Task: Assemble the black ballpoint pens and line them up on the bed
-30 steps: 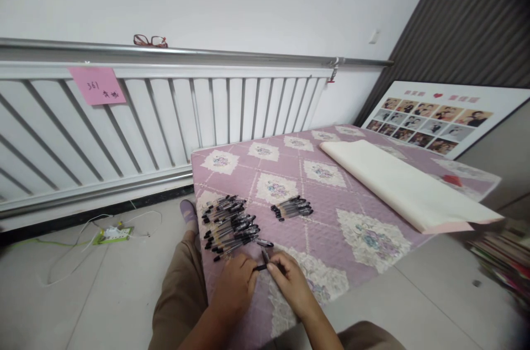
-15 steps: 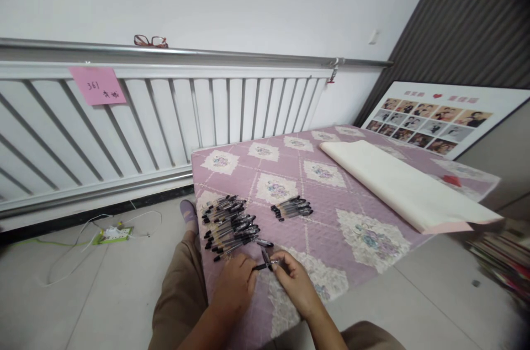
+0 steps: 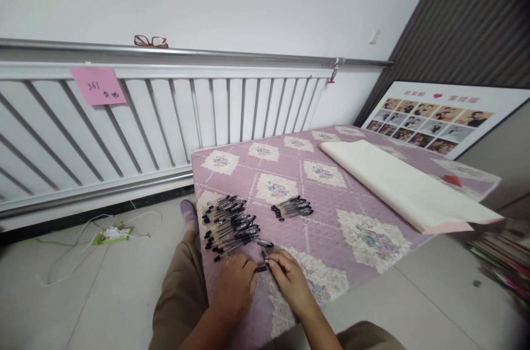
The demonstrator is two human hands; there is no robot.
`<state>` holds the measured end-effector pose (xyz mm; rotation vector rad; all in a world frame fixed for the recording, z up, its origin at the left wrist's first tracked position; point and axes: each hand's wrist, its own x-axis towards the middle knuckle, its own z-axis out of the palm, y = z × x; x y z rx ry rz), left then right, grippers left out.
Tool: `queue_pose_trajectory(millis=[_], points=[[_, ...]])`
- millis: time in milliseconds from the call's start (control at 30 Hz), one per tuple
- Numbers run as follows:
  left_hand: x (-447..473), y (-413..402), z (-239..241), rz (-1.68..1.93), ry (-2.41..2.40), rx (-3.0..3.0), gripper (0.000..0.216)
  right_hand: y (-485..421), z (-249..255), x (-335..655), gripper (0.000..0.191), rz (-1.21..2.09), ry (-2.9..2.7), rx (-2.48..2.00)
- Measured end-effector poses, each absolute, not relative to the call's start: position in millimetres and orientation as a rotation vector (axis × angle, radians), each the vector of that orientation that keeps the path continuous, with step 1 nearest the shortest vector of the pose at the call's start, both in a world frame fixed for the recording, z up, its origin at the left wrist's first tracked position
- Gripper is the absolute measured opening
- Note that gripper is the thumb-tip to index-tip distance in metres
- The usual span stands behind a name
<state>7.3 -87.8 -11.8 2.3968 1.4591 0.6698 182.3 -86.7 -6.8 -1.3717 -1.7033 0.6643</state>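
Observation:
My left hand (image 3: 235, 286) is closed on a black pen (image 3: 261, 269), whose dark end sticks out past the fingers. Opposite it, my right hand (image 3: 287, 275) pinches a small dark pen part (image 3: 265, 256) between thumb and fingers. The two pieces are very close; whether they touch I cannot tell. Just beyond my left hand lies a loose pile of clear gel pens with black caps (image 3: 232, 226). One pen (image 3: 265, 242) lies at the pile's near right edge. To the right, a smaller row of similar pens (image 3: 292, 208) lies side by side.
The pens lie on a purple flowered cloth (image 3: 306, 239) over the table. A large cream sheet (image 3: 393, 184) covers its right part, near a red piece (image 3: 452, 180). Behind stand a white radiator (image 3: 248, 107) and a photo board (image 3: 430, 118). A power strip (image 3: 116, 234) lies on the floor.
My right hand has shifted slightly left, toward my left hand, and the pen parts between them are closer together. The pile and the row have not moved.

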Motion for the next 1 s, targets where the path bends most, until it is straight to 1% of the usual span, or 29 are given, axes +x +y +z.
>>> queue_pose_trajectory(millis=[100,300,500,700,900,1000], points=[[8.0,-87.7,-11.4,0.618,1.491,2.408,0.012,-85.0,-13.0,182.0,0.023,0.584,-1.784,-1.386],[8.3,-88.2,-12.9,0.577,1.557,2.402,0.014,-87.3,-19.3,182.0,0.024,0.531,-1.628,-1.518],[9.3,-88.0,-13.7,0.582,1.588,2.386,0.017,-88.3,-15.4,177.8,0.02,0.342,-1.772,-1.579],[8.4,-80.5,-13.9,0.582,1.61,2.421,0.011,-91.1,-11.3,176.8,0.02,0.335,-1.902,-1.579],[5.8,-70.3,-12.4,0.571,1.673,2.461,0.007,-88.8,-16.0,177.4,0.031,0.313,-1.912,-1.608],[4.5,-66.1,-9.7,0.584,1.697,2.463,0.007,-86.9,-19.1,176.6,0.046,0.256,-1.855,-1.634]])
